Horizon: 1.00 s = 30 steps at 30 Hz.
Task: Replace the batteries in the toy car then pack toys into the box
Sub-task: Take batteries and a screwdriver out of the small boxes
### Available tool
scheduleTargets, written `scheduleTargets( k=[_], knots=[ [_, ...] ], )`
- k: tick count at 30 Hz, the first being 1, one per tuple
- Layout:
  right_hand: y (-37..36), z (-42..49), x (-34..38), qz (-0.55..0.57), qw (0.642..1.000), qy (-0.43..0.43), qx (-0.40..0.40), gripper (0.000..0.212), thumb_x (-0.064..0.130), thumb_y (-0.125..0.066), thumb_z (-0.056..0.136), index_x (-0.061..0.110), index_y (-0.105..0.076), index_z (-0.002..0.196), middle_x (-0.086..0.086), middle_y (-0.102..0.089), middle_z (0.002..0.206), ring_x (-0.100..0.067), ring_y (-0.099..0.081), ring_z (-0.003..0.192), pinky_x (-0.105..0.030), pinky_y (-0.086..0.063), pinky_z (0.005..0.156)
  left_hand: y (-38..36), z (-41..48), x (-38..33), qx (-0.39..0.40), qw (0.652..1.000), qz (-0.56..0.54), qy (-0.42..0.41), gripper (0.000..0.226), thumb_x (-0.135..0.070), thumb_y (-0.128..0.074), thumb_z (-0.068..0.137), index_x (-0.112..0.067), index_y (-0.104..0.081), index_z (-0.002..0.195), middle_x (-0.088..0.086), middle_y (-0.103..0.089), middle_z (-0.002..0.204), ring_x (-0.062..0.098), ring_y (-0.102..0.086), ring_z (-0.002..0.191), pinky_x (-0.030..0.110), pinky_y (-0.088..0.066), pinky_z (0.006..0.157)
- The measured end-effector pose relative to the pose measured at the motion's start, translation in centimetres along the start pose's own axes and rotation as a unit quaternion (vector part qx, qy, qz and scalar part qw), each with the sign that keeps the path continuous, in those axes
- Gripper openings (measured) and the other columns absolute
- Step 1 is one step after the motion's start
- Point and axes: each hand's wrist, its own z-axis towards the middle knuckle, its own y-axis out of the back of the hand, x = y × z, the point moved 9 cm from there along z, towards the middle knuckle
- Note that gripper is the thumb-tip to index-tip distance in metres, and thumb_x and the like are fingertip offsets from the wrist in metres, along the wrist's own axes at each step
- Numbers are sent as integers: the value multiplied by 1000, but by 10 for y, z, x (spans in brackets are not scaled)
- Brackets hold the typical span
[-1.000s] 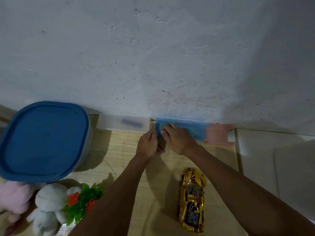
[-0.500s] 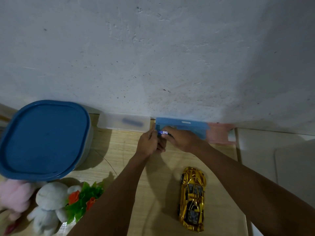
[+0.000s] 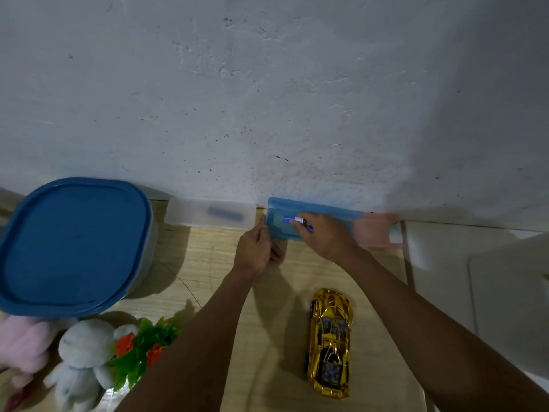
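A gold toy car (image 3: pixel 329 341) lies on the wooden table (image 3: pixel 208 263), nose toward the wall. A small blue case (image 3: pixel 326 211) sits against the wall. My right hand (image 3: pixel 325 237) holds a blue battery (image 3: pixel 294 220) over that case. My left hand (image 3: pixel 255 251) rests at the case's left end, fingers curled against its edge. The big box with a blue lid (image 3: pixel 74 245) stands at the left. A white plush rabbit (image 3: pixel 80 361), a pink plush (image 3: pixel 20 343) and plastic flowers (image 3: pixel 142 349) lie in front of it.
A clear plastic case (image 3: pixel 211 215) with a dark item inside lies against the wall left of the blue case. A pink case (image 3: pixel 375 230) sits right of it. The white wall (image 3: pixel 267 99) bounds the table's far edge. A pale surface (image 3: pixel 475 278) adjoins at right.
My right hand has drawn a blue battery out from between both hands and moved it right, over the blue case. The left hand stayed by the case's left end.
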Motion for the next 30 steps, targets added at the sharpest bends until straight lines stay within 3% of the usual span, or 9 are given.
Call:
scheduleTargets(
  k=[7,10,13,15,18,21,24,26,30],
  knots=[
    [0,-54,-22,153,987,-37,35,35,43,-49,98,26,-51,68,5,-46,62,-10,-45,59,-33,-36,60,2,-10,-14,-32,997,61,-22,29,-21,-33,106,-17,-58,119,12,-68,63,29,-67,58,40,-61,62],
    [6,-71,-31,179,983,-47,17,34,39,-51,98,19,-58,72,4,-48,62,-8,-46,59,-31,-34,60,12,-25,-24,-84,984,137,-74,29,-24,-41,103,-15,-58,125,7,-66,71,23,-66,64,40,-59,62],
    [11,-85,-40,196,978,-69,5,28,39,-52,98,19,-69,87,3,-62,74,-9,-56,69,-28,-40,64,13,-54,-34,-138,952,237,-134,23,-22,-49,98,-14,-51,119,-4,-58,73,17,-61,66,27,-43,54],
    [13,-92,-45,202,976,-77,-7,22,36,-54,98,25,-69,87,6,-64,74,-5,-56,70,-23,-40,63,-3,-70,-51,-113,908,329,-233,24,-24,-53,95,-15,-53,117,-3,-58,91,16,-58,76,28,-44,60],
    [16,-98,-52,201,976,-86,-23,28,35,-55,98,33,-58,70,7,-54,62,-5,-51,61,-23,-35,58,-32,-62,-61,-73,783,492,-373,36,-30,-64,89,-14,-60,121,16,-60,119,35,-60,105,42,-54,79],
    [16,-99,-58,208,972,-101,-35,31,35,-55,98,35,-54,66,7,-51,61,-6,-49,60,-26,-35,58,-48,-36,-69,-15,750,534,-391,39,-32,-74,85,-17,-68,120,23,-56,132,43,-54,121,51,-50,94],
    [11,-99,-63,216,969,-110,-35,19,36,-55,97,30,-64,82,5,-61,74,-8,-55,70,-27,-40,64,-60,-26,-75,21,723,547,-423,31,-22,-83,76,-18,-76,106,25,-65,119,44,-65,106,51,-55,84],
    [7,-99,-67,221,967,-119,-33,25,37,-55,97,21,-71,106,3,-67,91,-9,-59,83,-23,-41,69,-58,-21,-76,8,734,543,-408,23,-24,-77,82,-17,-77,104,25,-66,118,43,-66,104,49,-55,83],
    [2,-98,-73,216,967,-129,-31,37,39,-55,96,16,-67,124,3,-68,107,-8,-60,93,-16,-39,70,-45,-11,-67,-21,838,463,-288,51,-45,-44,99,-7,-59,131,14,-56,135,30,-54,122,40,-46,99]
  ],
)
